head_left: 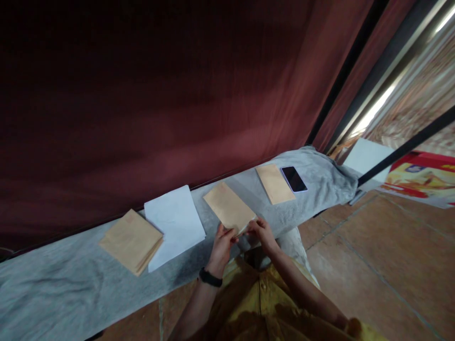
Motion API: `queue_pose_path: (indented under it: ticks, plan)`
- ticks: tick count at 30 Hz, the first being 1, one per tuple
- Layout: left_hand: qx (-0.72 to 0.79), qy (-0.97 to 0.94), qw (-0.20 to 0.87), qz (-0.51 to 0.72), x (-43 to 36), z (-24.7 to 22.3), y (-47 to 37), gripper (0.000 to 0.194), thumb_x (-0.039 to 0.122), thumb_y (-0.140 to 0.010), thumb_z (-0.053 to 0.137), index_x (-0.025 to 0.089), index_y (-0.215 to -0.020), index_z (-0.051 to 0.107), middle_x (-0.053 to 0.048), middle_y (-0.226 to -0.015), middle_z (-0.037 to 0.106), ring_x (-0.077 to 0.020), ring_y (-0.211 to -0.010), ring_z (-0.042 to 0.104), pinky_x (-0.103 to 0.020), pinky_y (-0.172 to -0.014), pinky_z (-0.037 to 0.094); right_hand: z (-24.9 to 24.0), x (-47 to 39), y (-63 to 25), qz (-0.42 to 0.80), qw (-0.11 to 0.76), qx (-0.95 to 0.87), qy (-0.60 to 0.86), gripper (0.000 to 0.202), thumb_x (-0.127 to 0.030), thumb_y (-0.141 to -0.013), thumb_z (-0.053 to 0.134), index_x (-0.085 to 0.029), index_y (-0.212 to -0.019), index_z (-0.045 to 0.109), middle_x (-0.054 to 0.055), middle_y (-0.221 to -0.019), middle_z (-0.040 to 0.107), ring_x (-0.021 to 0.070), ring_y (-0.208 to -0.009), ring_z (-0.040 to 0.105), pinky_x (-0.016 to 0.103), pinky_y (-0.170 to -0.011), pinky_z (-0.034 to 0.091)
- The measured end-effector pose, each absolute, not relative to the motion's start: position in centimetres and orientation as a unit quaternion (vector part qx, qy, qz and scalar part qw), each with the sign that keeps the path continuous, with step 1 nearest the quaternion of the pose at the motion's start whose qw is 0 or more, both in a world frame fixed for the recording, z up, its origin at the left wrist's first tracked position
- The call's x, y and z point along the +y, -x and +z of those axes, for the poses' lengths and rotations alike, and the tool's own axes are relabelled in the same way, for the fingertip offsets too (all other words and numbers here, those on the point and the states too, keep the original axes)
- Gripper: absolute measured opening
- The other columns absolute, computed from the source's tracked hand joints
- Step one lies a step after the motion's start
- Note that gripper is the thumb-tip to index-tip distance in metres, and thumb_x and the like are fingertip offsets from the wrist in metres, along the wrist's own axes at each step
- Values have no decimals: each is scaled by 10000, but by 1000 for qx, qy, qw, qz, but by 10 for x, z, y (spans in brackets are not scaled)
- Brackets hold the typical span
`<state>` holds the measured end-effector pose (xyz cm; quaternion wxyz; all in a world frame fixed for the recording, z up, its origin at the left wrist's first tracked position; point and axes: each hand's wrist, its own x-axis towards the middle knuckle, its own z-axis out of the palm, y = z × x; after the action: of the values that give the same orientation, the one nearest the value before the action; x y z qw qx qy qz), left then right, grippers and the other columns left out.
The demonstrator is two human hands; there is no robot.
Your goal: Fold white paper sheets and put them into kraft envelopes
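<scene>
A tan paper envelope (229,206) is held between both hands above the grey cloth. My left hand (223,242) grips its near edge, with the thumb on top and the fingers curled. At the envelope's near right corner, my right hand (262,233) pinches the edge, where a thin whitish strip shows. Left of them lies a stack of white paper (176,225), partly covered by a pile of tan envelopes (131,241). Another tan envelope (274,183) lies flat to the right, beside a dark-screened phone (294,179).
A narrow surface draped in grey cloth (60,284) runs across the view, with a dark red curtain (177,118) behind it. Black poles stand at the right. A red and yellow printed box (423,180) and a white panel (368,161) lie beyond the tiled floor (373,265).
</scene>
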<state>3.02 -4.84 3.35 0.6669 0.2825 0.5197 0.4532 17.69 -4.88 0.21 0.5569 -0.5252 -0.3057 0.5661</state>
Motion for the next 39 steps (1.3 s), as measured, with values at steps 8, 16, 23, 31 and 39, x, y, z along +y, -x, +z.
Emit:
queue_pose_path:
  ticks: [8, 16, 23, 31, 39]
  plan:
    - [589, -411, 570, 400, -19, 14, -9, 639, 128, -697, 654, 208, -1322, 545, 66, -689, 630, -101, -539, 550, -197, -506, 403, -15, -49, -187, 505, 477, -396, 601, 355, -579, -724, 614, -235, -684, 537, -39, -537, 537, 134, -466, 485, 262, -462, 430]
    - [661, -608, 320, 302, -20, -2, 9, 559, 59, -802, 530, 195, -1342, 573, -71, -1076, 618, -192, -924, 636, -338, -923, 507, -12, -59, -189, 297, 401, -574, 650, 121, -240, -861, 538, -223, -920, 642, 58, -815, 642, 213, -737, 619, 320, -698, 498]
    - [654, -717, 134, 198, -28, 6, 0, 522, 106, -879, 469, 171, -1395, 523, -150, -1290, 571, -259, -1143, 607, -412, -1021, 484, -15, -56, -186, 162, 347, -748, 543, 390, -170, -938, 456, -237, -1303, 578, 103, -1310, 606, 254, -1187, 570, 443, -995, 485]
    - [564, -811, 51, 146, 43, -8, -40, 537, 327, -980, 430, 155, -1489, 417, -112, -1623, 321, -301, -1514, 227, -500, -1232, 214, -27, -54, -187, 117, 319, -767, 544, 295, -249, -999, 470, -247, -1256, 615, 90, -1296, 628, 236, -1168, 575, 407, -949, 466]
    - [556, -825, 57, 88, 108, -11, -49, 627, 477, -1004, 336, 173, -1552, 325, -89, -1614, 350, -232, -1539, 166, -458, -1253, 125, -22, -56, -184, 99, 307, -772, 548, 313, -235, -1004, 459, -249, -1290, 588, 84, -1318, 623, 231, -1164, 578, 398, -959, 458]
